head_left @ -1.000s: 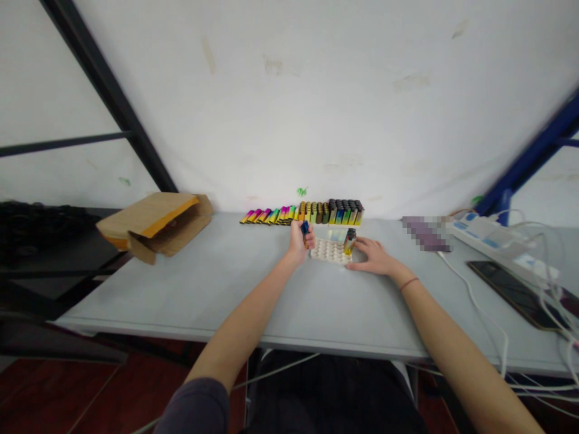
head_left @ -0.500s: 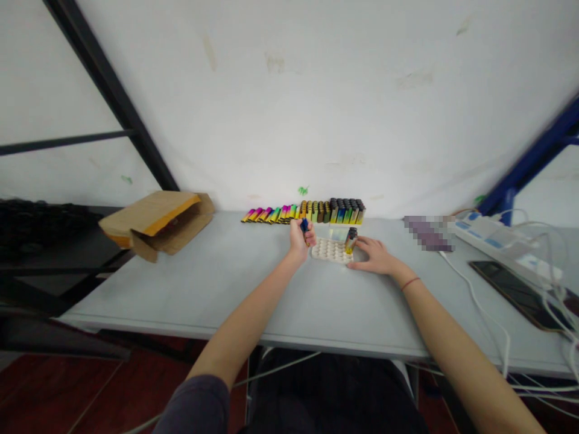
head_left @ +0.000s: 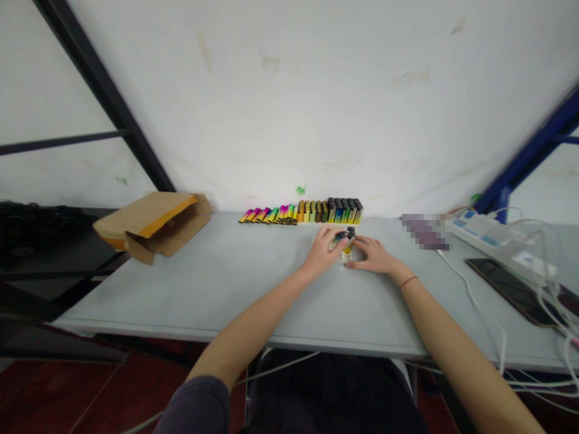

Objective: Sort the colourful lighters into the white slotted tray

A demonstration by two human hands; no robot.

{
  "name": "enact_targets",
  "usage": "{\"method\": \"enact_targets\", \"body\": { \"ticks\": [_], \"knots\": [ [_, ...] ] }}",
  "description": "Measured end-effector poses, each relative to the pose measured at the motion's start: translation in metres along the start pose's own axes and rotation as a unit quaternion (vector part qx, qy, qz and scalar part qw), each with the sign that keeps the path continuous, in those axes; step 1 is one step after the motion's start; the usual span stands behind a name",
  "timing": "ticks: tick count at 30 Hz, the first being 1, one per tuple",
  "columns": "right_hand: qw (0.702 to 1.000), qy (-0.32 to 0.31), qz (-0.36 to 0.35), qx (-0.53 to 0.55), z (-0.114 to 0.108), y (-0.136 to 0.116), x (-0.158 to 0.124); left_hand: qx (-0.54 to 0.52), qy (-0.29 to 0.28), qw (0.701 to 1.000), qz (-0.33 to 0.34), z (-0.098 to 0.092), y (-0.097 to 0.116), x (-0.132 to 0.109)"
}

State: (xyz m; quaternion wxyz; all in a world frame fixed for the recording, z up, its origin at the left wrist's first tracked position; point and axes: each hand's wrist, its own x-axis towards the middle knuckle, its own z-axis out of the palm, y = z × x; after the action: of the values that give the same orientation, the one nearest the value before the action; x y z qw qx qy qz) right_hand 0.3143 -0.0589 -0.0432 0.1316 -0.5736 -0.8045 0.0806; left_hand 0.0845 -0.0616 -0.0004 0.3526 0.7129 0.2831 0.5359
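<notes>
Lighter (head_left: 348, 246), yellow with a dark top, stands upright at centre frame on the grey counter (head_left: 181, 295), between both hands. The left hand (head_left: 323, 252) grips closed around a dark lighter (head_left: 339, 237); the right hand (head_left: 373, 255) lies half open, fingertips against the upright one. A multicoloured lighter row (head_left: 301, 212) lines the counter's back edge.

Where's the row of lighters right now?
In the head view, the row of lighters stands along the far edge of the grey table, against the wall, just beyond the left hand.
</notes>
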Motion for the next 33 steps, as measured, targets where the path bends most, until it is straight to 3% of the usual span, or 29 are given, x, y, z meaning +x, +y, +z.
{"method": "enact_targets", "body": {
  "ticks": [3,6,12,22,33],
  "knots": [
    [1.000,0.006,0.001,-0.001,0.001,0.001,0.000,0.017,-0.069,0.997,0.019,0.004,-0.007,-0.001],
    [1.000,0.007,0.004,-0.005,0.003,0.003,0.000,0.035,-0.098,0.995,0.008,0.007,-0.016,-0.002],
    [1.000,0.002,0.011,-0.010,0.003,0.000,0.000,0.061,-0.103,0.993,-0.002,0.011,-0.024,-0.002],
    [1.000,0.006,0.004,-0.007,0.002,0.000,-0.001,0.042,-0.079,0.995,-0.047,0.006,-0.018,0.005],
    [1.000,-0.002,0.008,-0.007,0.001,-0.001,0.000,0.151,-0.139,0.978,0.038,-0.003,-0.012,0.005]
  ]
}}
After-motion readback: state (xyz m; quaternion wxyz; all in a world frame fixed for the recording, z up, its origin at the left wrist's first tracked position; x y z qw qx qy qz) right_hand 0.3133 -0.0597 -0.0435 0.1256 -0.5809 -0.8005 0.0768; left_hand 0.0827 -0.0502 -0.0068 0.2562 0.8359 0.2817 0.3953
